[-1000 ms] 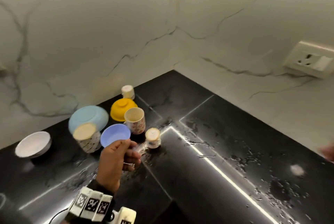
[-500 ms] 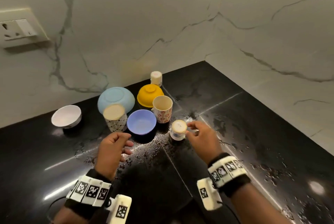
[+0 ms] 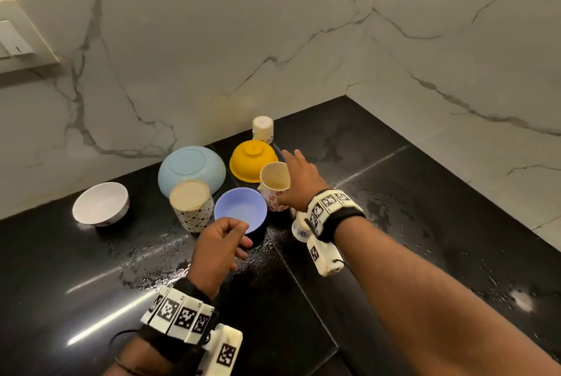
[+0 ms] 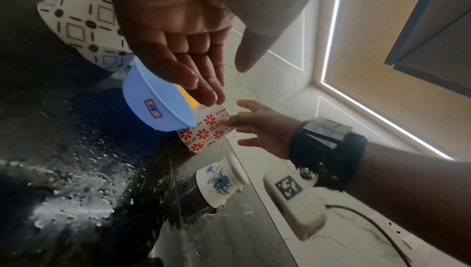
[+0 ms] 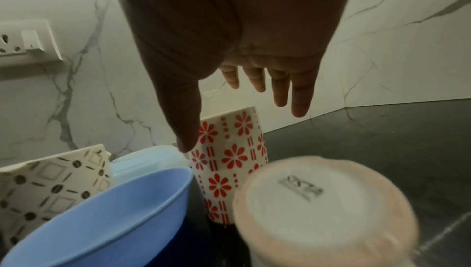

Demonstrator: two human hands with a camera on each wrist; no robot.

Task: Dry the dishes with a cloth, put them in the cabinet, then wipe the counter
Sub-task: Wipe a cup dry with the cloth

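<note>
Wet dishes stand on the black counter (image 3: 394, 223). My right hand (image 3: 290, 175) reaches with spread fingers beside the upright red-flower mug (image 3: 274, 190) (image 5: 229, 162), thumb close to its side, holding nothing. My left hand (image 3: 239, 236) hovers with relaxed fingers (image 4: 203, 82) at the near rim of the upright blue bowl (image 3: 239, 208) (image 4: 155, 108). Under my right wrist stands an upside-down blue-flower cup (image 3: 300, 228) (image 4: 219, 182). Also upside down are a dot-patterned cup (image 3: 191, 208), a pale blue bowl (image 3: 189, 164), a yellow bowl (image 3: 253, 160) and a small cup (image 3: 262, 128). No cloth shows.
A white bowl (image 3: 100, 204) sits upright at the left. Water drops cover the counter in front of the dishes and to the right. Marble walls close the corner behind, with a socket plate (image 3: 18, 44) on the left wall.
My right hand has gone forward from the small blue-flower cup to the red-flower mug. My left hand has moved up to the blue bowl's rim. The view has shifted slightly.
</note>
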